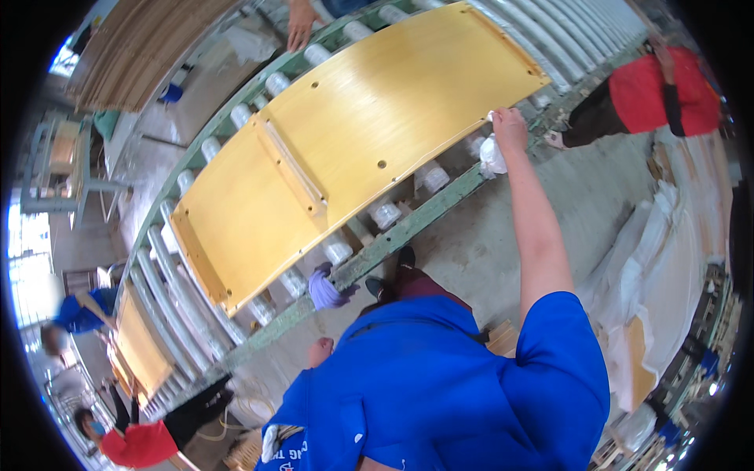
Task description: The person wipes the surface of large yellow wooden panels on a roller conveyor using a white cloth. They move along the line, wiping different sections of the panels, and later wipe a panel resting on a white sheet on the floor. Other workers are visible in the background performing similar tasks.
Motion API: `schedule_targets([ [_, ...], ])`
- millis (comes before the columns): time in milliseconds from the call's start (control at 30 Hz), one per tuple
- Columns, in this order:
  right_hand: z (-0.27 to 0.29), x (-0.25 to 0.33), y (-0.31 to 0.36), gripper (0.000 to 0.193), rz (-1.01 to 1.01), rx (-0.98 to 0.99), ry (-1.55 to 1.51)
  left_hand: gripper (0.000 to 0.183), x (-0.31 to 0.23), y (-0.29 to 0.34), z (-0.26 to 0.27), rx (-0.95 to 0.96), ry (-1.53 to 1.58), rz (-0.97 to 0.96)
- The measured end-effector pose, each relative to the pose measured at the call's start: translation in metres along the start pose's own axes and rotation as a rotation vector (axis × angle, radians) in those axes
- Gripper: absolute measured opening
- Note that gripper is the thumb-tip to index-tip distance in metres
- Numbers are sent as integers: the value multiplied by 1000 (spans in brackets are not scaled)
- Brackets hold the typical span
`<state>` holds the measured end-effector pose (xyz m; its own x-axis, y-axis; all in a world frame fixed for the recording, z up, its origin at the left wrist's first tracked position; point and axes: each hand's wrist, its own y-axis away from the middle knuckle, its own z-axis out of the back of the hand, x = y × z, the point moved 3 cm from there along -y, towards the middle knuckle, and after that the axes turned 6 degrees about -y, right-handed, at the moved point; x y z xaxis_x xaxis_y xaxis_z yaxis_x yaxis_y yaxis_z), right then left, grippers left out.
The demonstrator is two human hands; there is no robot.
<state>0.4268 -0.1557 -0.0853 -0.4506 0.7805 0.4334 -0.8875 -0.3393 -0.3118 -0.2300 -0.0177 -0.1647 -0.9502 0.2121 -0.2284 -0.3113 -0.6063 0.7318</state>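
Observation:
A long, varnished yellow wooden panel (pixel 369 118) lies flat on the roller conveyor, with several small dark holes and wooden strips fixed across it. At its near right edge, my right hand (pixel 509 127) is closed in a pinch on a small white cloth (pixel 492 116), which touches the panel's edge. Just below that hand, a crumpled white bundle (pixel 493 157) sits by the green rail. My left hand (pixel 320 351) hangs low by my body, fingers curled and apart from the panel; nothing shows in it. Ahead of it, a purple cloth (pixel 323 289) drapes over the rail.
The green conveyor frame (pixel 416 224) carries plastic-wrapped rollers. Across it rests another person's hand (pixel 300 25). A person in red (pixel 664 90) stands at the right end. At lower left, people work by another yellow panel (pixel 141 337). Stacked boards (pixel 133 55) stand at far left.

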Motion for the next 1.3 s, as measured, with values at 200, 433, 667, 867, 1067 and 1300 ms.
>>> schedule_targets([
  [200, 26, -33, -11, 16, -383, 120, -707, 31, -13, -19, -20, 56, 119, -1],
  [433, 13, -49, -29, 19, -519, 423, -1157, 32, -70, -17, -44, -27, 254, 72],
  [667, -7, -58, -42, 30, -210, 620, -983, 31, -186, -7, -95, -22, 355, 22],
  [867, -11, -66, -49, 29, -2, 672, -796, 29, -232, -2, -109, -84, 347, 62],
  [1067, -13, -64, -53, 27, 165, 632, -715, 28, -240, 2, -108, -78, 409, 152],
  [1300, -8, -86, -65, 24, 142, 510, -716, 28, -253, 1, -105, -90, 336, 105],
])
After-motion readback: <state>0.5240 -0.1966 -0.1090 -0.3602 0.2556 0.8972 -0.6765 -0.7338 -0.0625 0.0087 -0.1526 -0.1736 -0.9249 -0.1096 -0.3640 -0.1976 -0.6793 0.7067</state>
